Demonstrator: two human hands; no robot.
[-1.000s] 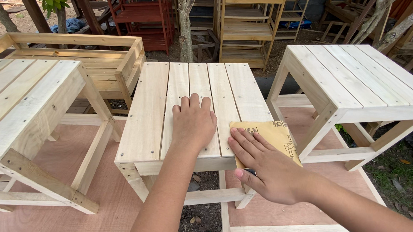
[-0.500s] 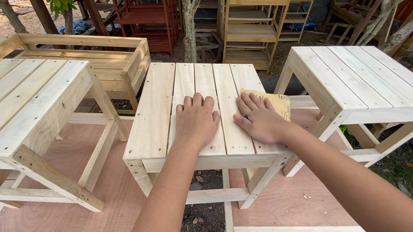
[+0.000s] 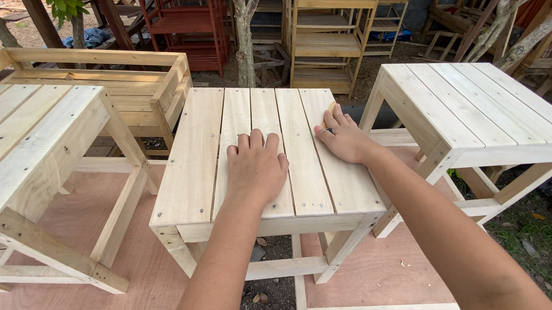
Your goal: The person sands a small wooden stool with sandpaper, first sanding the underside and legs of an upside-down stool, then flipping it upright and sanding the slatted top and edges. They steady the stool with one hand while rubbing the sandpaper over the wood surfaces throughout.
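Observation:
A small unpainted slatted wooden table [image 3: 195, 164] stands right in front of me. My left hand [image 3: 257, 166] lies flat on its middle slats, palm down, with nothing in it. On the right-hand slats, toward the far edge, my right hand [image 3: 345, 139] presses a sheet of yellow-brown sandpaper [image 3: 329, 109] against the wood. Only a sliver of the sheet shows past the fingertips; the hand hides the rest.
Similar slatted tables stand at the left [image 3: 35, 126] and the right [image 3: 476, 114]. A wooden crate frame [image 3: 106, 73] sits behind on the left. Red shelves [image 3: 182, 27], wooden shelves [image 3: 327, 39] and a tree trunk [image 3: 244, 29] stand further back. Plywood sheets [image 3: 99, 228] cover the ground.
My right hand has slid the sandpaper from the table's near right corner along the slats toward the far edge. The left hand has stayed flat in place.

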